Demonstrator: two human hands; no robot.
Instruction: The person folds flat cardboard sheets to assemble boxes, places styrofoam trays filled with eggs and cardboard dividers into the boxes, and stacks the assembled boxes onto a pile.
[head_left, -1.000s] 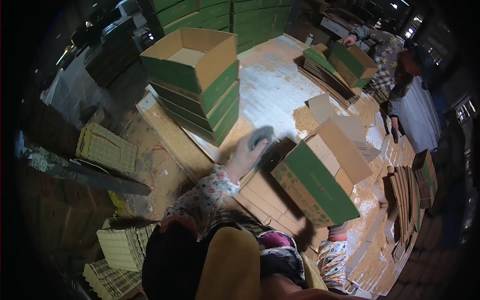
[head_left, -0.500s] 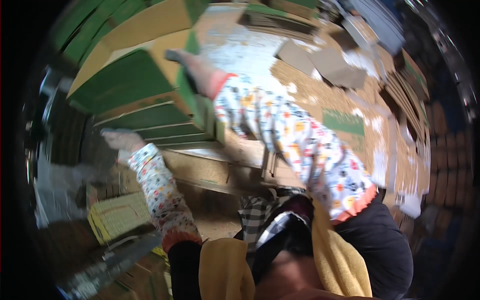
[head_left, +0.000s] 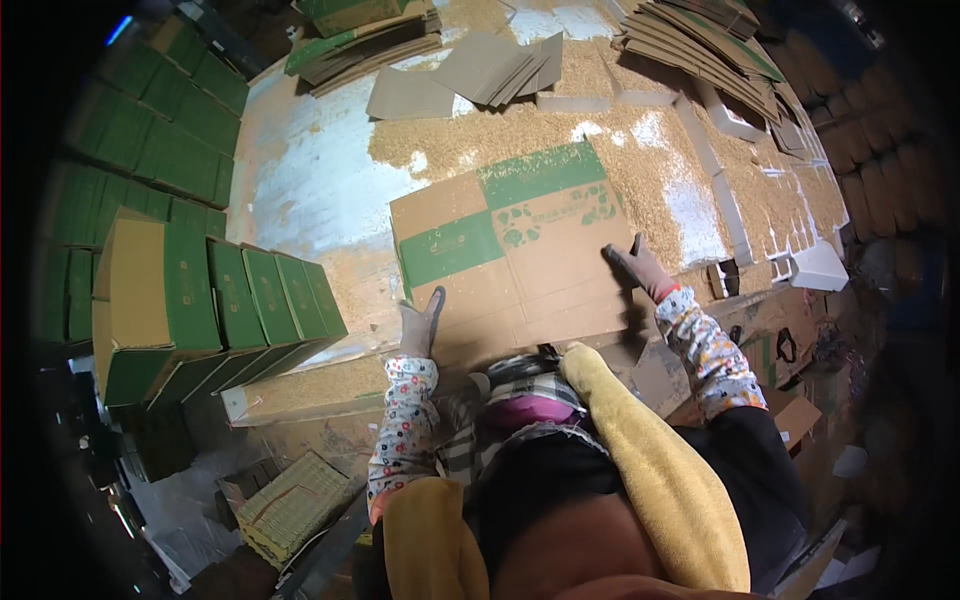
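The flattened carton (head_left: 520, 255) lies on the worktable (head_left: 300, 190) directly in front of the person, between the two hands. The gloved left hand (head_left: 418, 325) is at the carton's left near edge. The gloved right hand (head_left: 643, 268) is at the right edge, with the thumb directed inward over the board. On each hand the thumb and forefinger stand apart in a V; the remaining fingers are not clear, and firm contact cannot be confirmed.

The carton lies flat, printed face up, with green panels toward its far and left portions and plain brown board nearest the person. Its far edge slants, the right end farther from the person. Length and depth appear similar, so the long axis cannot be determined.

The table surface is worn, pale blue-white with tan patches. Loose cardboard sheets (head_left: 480, 75) lie beyond the carton; a stack of flattened cartons (head_left: 700, 50) occupies the far right. A leaning column of green boxes (head_left: 188, 290) is on the left, and further green cartons (head_left: 180, 130) are piled behind it. A ribbed, tied bundle (head_left: 295, 505) is at lower left, below table level.
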